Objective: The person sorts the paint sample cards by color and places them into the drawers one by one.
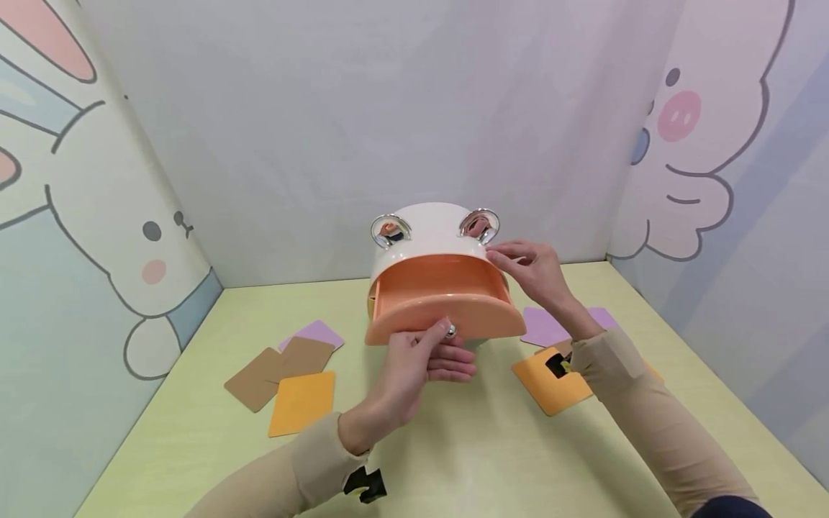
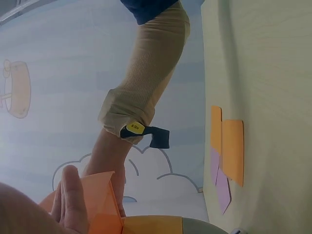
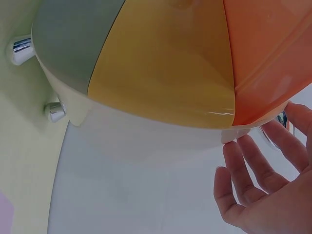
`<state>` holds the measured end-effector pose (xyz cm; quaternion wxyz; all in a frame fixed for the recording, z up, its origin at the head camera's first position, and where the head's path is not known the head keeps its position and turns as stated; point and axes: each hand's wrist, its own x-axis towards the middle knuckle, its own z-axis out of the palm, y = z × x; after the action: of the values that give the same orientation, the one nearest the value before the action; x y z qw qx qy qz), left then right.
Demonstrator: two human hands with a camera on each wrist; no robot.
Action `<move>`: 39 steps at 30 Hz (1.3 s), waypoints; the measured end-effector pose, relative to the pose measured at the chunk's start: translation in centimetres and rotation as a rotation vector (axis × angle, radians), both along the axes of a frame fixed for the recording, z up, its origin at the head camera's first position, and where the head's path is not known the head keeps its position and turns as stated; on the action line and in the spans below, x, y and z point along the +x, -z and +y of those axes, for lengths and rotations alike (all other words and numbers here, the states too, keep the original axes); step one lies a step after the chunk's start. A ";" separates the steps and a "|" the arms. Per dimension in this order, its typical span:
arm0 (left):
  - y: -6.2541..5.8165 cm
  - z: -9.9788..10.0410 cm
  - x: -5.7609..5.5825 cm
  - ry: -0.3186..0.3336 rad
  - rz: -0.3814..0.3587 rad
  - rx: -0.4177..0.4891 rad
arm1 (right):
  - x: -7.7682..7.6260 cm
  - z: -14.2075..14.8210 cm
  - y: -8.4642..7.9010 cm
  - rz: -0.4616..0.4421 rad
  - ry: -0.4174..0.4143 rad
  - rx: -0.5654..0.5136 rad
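A white rounded storage box [image 1: 434,223] with shiny silver ears stands at the back of the table. Its top orange drawer [image 1: 447,277] is pulled out and looks hollow inside. My left hand [image 1: 414,370] holds the drawer's small silver knob [image 1: 451,331] with the thumb on it, other fingers stretched under the drawer front. My right hand [image 1: 534,273] touches the box's upper right side beside the silver ear [image 1: 481,226], its fingertips on the white shell in the right wrist view. Below the orange drawer, a yellow front [image 3: 165,63] and a grey-green front [image 3: 73,48] are closed.
Left of the box lie brown cards [image 1: 252,378], a purple card [image 1: 317,333] and an orange card [image 1: 302,403]. On the right are another orange card [image 1: 550,388] and purple card [image 1: 540,327], partly under my right forearm. Printed walls [image 1: 84,273] enclose the table.
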<state>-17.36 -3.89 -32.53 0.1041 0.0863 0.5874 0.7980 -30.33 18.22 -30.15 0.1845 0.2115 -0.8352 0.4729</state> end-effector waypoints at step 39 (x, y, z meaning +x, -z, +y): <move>5.9 -7.8 0.6 -0.132 0.939 -1.218 | -0.1 0.1 0.5 -0.004 0.032 0.019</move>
<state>-16.76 -11.69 -38.40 -0.1750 0.3081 0.9094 0.2180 -30.46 18.34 -30.63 0.1885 0.1989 -0.8434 0.4622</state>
